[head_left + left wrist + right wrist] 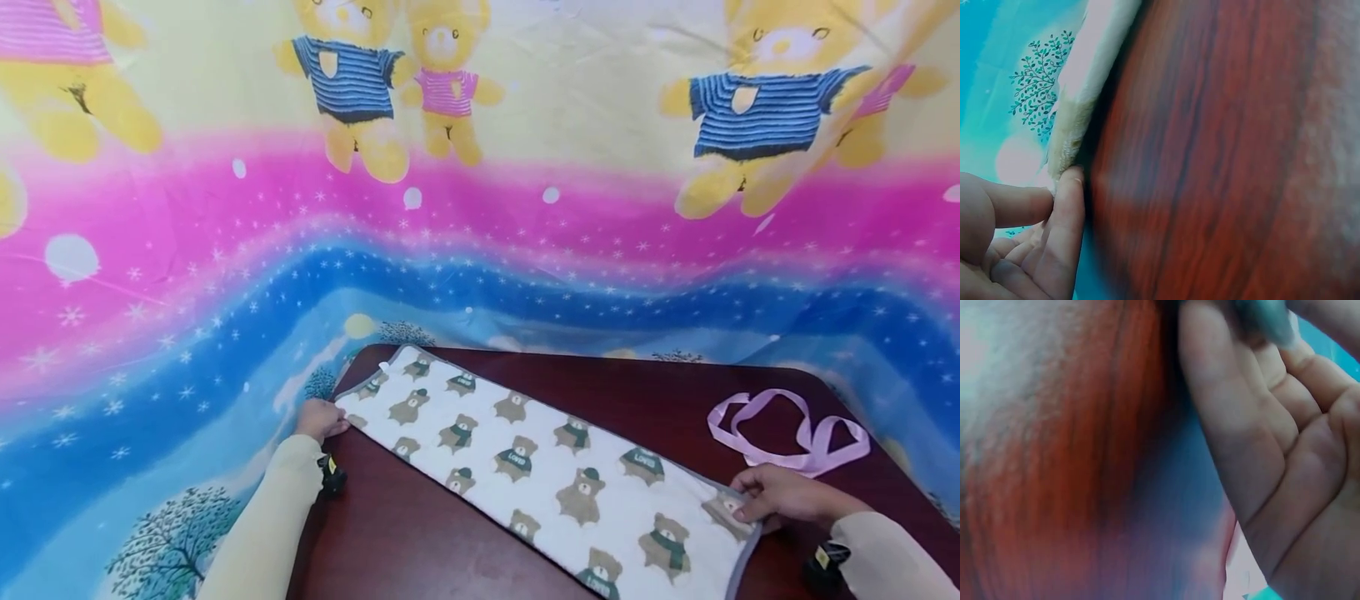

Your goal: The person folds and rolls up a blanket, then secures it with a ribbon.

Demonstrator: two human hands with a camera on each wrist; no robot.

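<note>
A long folded towel [540, 454], white with brown bears and a grey border, stretches diagonally over the dark red table [420, 542]. At its far left corner my left hand [322, 419] pinches the edge between thumb and forefinger; the left wrist view shows the towel's side [1094, 69] rising from those fingertips. My right hand [795, 497] grips the near right end, thumb on top and the other fingers underneath. In the right wrist view the palm [1291, 444] faces the camera, with a blurred bit of grey border [1269, 322] at the fingers.
A pink ribbon [819, 440] lies in loose loops on the table, just beyond my right hand. Behind the table hangs a cloth [487, 208] printed with bears and snowflakes, and it runs down along the left side. A black strap mount [827, 562] sits at my right wrist.
</note>
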